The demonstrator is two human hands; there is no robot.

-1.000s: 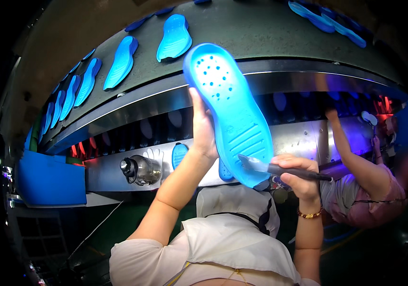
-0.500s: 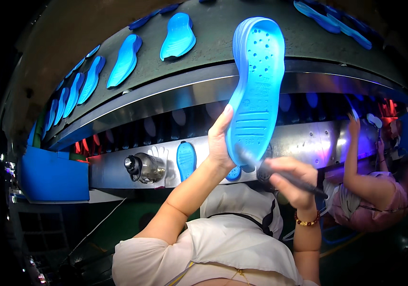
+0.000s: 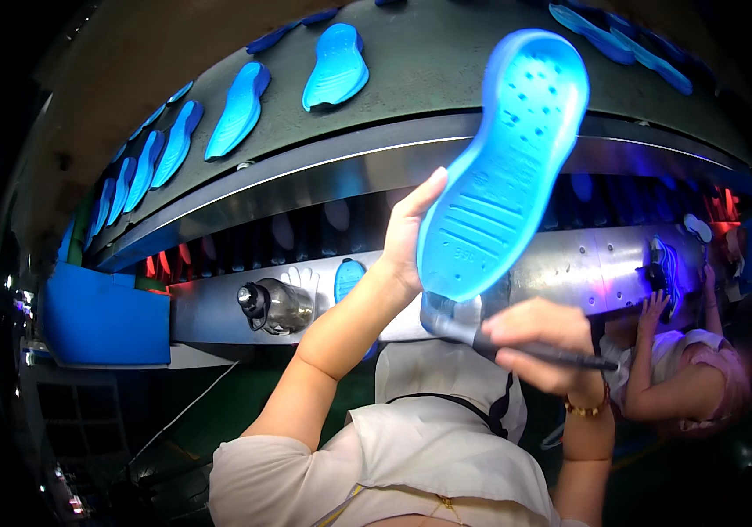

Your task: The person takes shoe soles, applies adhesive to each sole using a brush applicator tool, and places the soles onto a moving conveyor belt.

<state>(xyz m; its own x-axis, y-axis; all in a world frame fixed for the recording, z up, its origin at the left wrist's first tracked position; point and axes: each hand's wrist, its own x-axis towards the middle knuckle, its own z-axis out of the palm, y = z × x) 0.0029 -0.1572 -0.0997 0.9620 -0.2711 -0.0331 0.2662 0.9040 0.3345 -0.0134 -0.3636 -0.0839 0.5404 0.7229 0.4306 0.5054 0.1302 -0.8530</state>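
- Biggest thing in front of me is the dark green belt [image 3: 428, 66], with a bunch of loose blue soles [image 3: 337, 68] spread along it.
- Nearer to me, behind its metal rail, there's the shiny metal worktop [image 3: 560, 279].
- Off to my right, a co-worker [image 3: 692, 378] is sitting at the same worktop.
- Big blue box [image 3: 108, 316] at the left end.
- The blue sole [image 3: 503, 189] I'm on is up in the air, tilted, its holed end out over the belt and its ridged end toward me.
- Metal bottle [image 3: 281, 309] on the worktop to my left, with a white glove [image 3: 305, 279] just beside it.
- My left hand [image 3: 405, 233] is curled on the sole's left edge, thumb showing; can't tell what the other fingers do underneath.
- My right hand [image 3: 551, 341] is blurry but wrapped round the black handle of a brush [image 3: 560, 354].
- Brush head is right by the sole's near end, too smeary to tell if it's touching. I'd call this step brushing that end; imo the next move calls for a steady left grip and a light, even stroke along the rim.
- Smallest: the bead bracelet [image 3: 588, 407] on my right wrist.
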